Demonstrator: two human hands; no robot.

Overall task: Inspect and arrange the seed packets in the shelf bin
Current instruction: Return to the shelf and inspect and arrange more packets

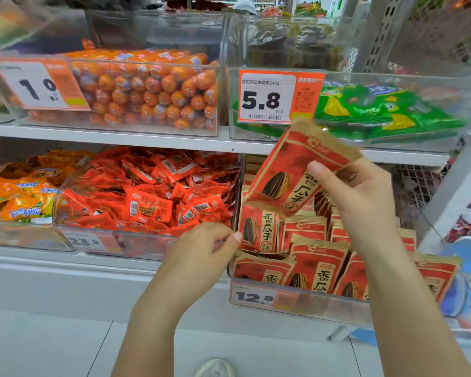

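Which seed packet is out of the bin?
The tilted seed packet gripped by the right hand, raised above the bin; the others stand inside it.

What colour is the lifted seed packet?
Red with tan kraft-paper edges, a striped sunflower seed printed; head view, packet in right hand.

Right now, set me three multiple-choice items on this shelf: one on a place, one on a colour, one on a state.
1. Where is the bin of seed packets?
A. lower shelf, under the green packets
B. upper shelf, beside the sausages
C. on the floor

2. What colour is the lifted seed packet?
A. blue and white
B. red and tan
C. plain green

3. What is the right hand doing?
A. hanging idle
B. pressing a price tag
C. holding a packet above the bin

Answers:
1 A, the bin with the 12.8 tag sits below the green packets.
2 B, red face with tan edges.
3 C, thumb and fingers pinch the packet, tilted, over the bin; the left hand touches a standing packet.
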